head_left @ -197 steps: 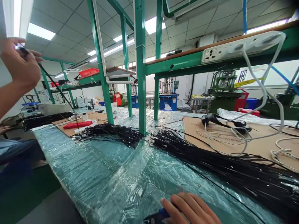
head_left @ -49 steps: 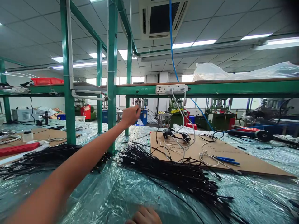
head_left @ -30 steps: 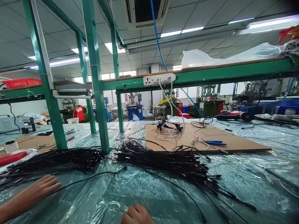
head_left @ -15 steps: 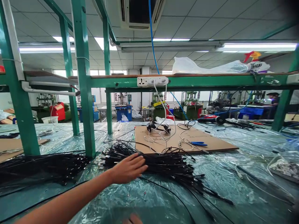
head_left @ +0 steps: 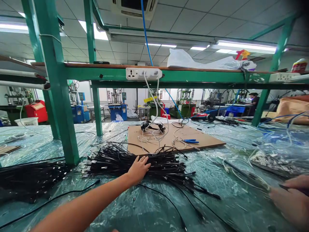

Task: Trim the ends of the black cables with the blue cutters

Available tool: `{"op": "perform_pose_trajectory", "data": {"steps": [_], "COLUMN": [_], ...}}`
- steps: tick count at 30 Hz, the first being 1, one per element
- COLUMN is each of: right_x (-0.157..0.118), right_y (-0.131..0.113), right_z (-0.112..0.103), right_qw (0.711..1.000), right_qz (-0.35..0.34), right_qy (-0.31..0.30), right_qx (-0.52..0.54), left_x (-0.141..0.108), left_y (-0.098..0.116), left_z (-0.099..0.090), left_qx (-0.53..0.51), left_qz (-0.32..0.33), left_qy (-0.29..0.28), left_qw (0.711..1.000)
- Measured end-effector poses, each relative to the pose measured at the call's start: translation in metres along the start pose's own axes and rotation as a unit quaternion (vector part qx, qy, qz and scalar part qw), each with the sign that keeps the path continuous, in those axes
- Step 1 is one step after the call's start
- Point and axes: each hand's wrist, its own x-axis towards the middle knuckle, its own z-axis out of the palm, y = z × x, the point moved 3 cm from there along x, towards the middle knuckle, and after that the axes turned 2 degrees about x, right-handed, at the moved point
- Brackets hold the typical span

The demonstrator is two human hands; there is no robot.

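Observation:
My left hand [head_left: 139, 168] rests on top of a thick pile of black cables [head_left: 108, 162], its fingers spread over them. No single cable shows in its grip. The pile lies across the plastic-covered table [head_left: 135, 209], with small light connector ends at its left. A sliver of skin at the bottom edge, probably my right hand [head_left: 115, 230], is nearly all out of view, so its fingers are hidden. Several loose black cables [head_left: 169, 200] trail from the pile toward me. To the left, beyond the green post, lies a second bundle of black cables [head_left: 36, 178].
Blurred hands [head_left: 291, 201], apparently another person's, are at the right edge near a pale looped cord [head_left: 241, 180]. A cardboard sheet [head_left: 207, 140] behind the pile carries blue-handled pliers [head_left: 191, 141]. A green post [head_left: 66, 129] and shelf beam [head_left: 198, 76] with a power strip [head_left: 144, 73] frame the space.
The view has turned right, and blurred hands have appeared at the right edge. My left hand has settled on the pile, its fingers pointing further away. The skin at the bottom edge has nearly gone.

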Motion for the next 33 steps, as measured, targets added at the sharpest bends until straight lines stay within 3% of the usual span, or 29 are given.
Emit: {"op": "perform_pose_trajectory", "data": {"steps": [4, 7, 13, 17, 21, 25, 28, 30, 33], "right_x": [-0.035, -0.057, -0.089, -0.097, -0.096, -0.074, -0.038, -0.008, 0.035], "right_y": [0.069, 0.106, 0.128, 0.130, 0.132, 0.116, 0.080, 0.044, -0.019], "right_z": [-0.077, -0.106, -0.112, -0.111, -0.112, -0.112, -0.096, -0.070, -0.008], "right_qw": [0.999, 0.998, 0.997, 0.996, 0.996, 0.994, 0.994, 0.995, 0.998], "right_qz": [0.004, -0.006, -0.002, 0.014, 0.016, 0.010, -0.001, 0.004, 0.000], "right_qy": [0.042, 0.056, 0.060, 0.054, 0.079, 0.106, 0.113, 0.102, 0.056], "right_qx": [-0.018, -0.031, -0.058, -0.063, -0.047, -0.018, 0.011, 0.019, 0.025], "left_x": [0.007, 0.024, 0.054, 0.046, 0.014, -0.008, -0.006, 0.001, 0.008], "left_y": [0.008, 0.021, 0.039, 0.008, -0.027, -0.023, -0.003, 0.008, 0.016], "left_z": [-0.003, -0.011, -0.048, -0.071, -0.060, -0.031, -0.014, -0.007, 0.000], "left_qx": [-0.060, -0.102, -0.146, -0.123, -0.084, -0.061, -0.055, -0.050, -0.039], "left_qz": [-0.023, -0.029, 0.013, -0.007, -0.051, -0.066, -0.064, -0.061, -0.061], "left_qy": [0.017, 0.025, 0.054, 0.098, 0.096, 0.081, 0.084, 0.089, 0.096], "left_qw": [0.998, 0.994, 0.988, 0.988, 0.991, 0.993, 0.993, 0.993, 0.993]}}
